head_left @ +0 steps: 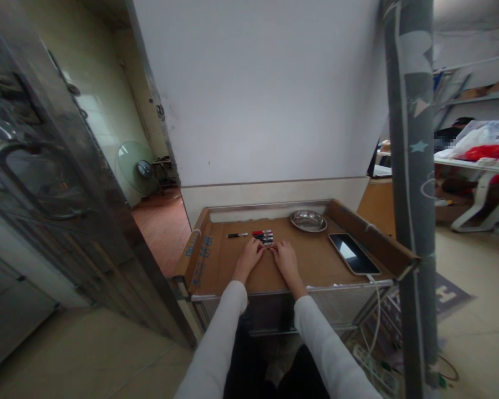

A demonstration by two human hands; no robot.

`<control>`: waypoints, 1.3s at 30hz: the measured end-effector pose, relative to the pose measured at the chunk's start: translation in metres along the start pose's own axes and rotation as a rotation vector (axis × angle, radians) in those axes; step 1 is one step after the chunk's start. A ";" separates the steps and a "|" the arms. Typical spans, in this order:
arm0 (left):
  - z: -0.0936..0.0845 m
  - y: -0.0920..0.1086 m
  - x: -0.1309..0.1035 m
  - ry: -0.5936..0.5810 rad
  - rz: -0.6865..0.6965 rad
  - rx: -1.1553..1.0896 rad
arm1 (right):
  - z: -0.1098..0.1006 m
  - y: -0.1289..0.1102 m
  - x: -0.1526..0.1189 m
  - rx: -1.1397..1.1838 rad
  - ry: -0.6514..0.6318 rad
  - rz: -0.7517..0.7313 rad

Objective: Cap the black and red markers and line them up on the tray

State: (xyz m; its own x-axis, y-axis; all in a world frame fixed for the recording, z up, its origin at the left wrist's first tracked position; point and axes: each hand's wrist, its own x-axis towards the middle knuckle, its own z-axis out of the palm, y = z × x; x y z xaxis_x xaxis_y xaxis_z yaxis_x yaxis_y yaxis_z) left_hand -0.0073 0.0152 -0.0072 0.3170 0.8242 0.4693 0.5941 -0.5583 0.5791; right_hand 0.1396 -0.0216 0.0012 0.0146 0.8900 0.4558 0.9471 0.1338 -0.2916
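On the brown cardboard surface, several short pens lie side by side in a small stack-like row, with a red pen [261,232] at the far edge and black ones nearer me. A single black pen [237,235] with a silvery end lies apart to the left. Just in front of the row, my left hand [251,256] and my right hand [285,258] face each other. Their fingers are closed at the two ends of another thin pen [268,247], mostly covered by the fingertips.
A round metal dish [309,220] stands at the back right of the cart [270,209]. A phone [353,254] with a white cable [377,316] lies at right. Raised cardboard sides border the cart. A wrapped pole [413,166] rises at right, and a metal door [66,166] stands left.
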 end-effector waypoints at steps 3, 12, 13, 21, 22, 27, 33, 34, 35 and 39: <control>-0.001 0.001 0.001 0.020 -0.022 0.025 | 0.002 -0.003 0.003 -0.067 0.003 -0.036; -0.001 0.005 0.006 0.058 -0.051 0.123 | 0.003 -0.007 0.006 -0.107 0.045 -0.051; -0.002 0.006 0.006 0.062 -0.047 0.131 | 0.003 -0.007 0.006 -0.105 0.045 -0.049; -0.011 0.018 0.003 0.264 -0.240 0.472 | 0.000 -0.008 0.007 -0.103 0.013 -0.032; -0.012 0.018 0.003 0.305 -0.286 0.516 | -0.001 -0.008 0.007 -0.102 0.009 -0.030; -0.012 0.010 0.002 0.386 -0.401 0.593 | -0.004 -0.009 0.006 -0.113 -0.005 -0.028; -0.008 0.003 0.001 0.414 -0.473 0.537 | -0.004 -0.009 0.004 -0.087 0.020 -0.014; -0.008 0.003 0.001 0.418 -0.472 0.524 | -0.003 -0.008 0.004 -0.067 0.030 -0.008; -0.008 0.003 0.001 0.421 -0.471 0.515 | -0.003 -0.007 0.005 -0.042 0.041 0.003; -0.011 0.006 -0.001 0.467 -0.519 0.533 | 0.003 0.001 0.006 0.128 0.122 0.081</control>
State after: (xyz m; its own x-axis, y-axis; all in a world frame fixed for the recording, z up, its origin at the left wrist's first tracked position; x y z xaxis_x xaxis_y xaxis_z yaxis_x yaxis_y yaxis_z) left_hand -0.0117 0.0101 0.0034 -0.3547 0.7733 0.5255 0.8825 0.0913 0.4614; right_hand 0.1395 -0.0145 0.0014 0.1351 0.8415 0.5231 0.8927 0.1256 -0.4327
